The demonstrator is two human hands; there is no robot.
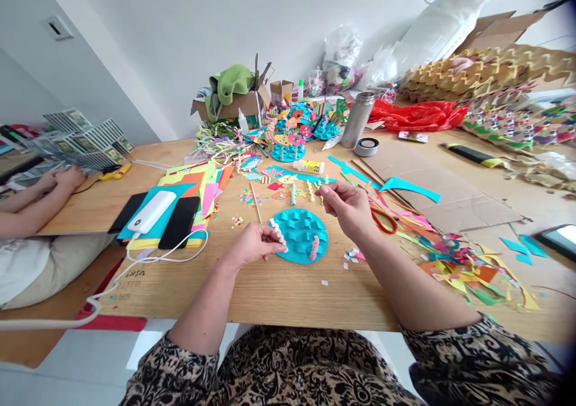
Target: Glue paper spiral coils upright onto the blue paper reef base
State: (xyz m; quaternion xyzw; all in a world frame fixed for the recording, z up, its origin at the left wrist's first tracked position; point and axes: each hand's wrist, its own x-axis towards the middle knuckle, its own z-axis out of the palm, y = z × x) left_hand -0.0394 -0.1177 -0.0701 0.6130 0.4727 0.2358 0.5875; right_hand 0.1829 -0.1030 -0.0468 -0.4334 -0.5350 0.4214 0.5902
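Note:
My left hand (254, 244) pinches a white twisted paper strip (278, 232) that stands at the left edge of a round blue paper disc (294, 219). Folded blue loops cover the disc, and a pink twisted paper strip (314, 247) stands on its right side. Above the disc's upper right edge, my right hand (348, 209) has thumb and fingertips pressed together; what is between them, if anything, is too small to make out. Yellow twisted strips (311, 191) stand just beyond those fingertips, beside a light blue one (294, 194). A wooden stick (255, 202) lies left of the disc.
A glue bottle (309, 166), paper fish (275, 186) and steel flask (357, 121) are further back. Red-handled scissors (384, 220) and paper scraps (468, 268) lie right. At left are coloured sheets (216, 184), a power bank (152, 212), a phone (180, 223) and another person's hands (63, 178).

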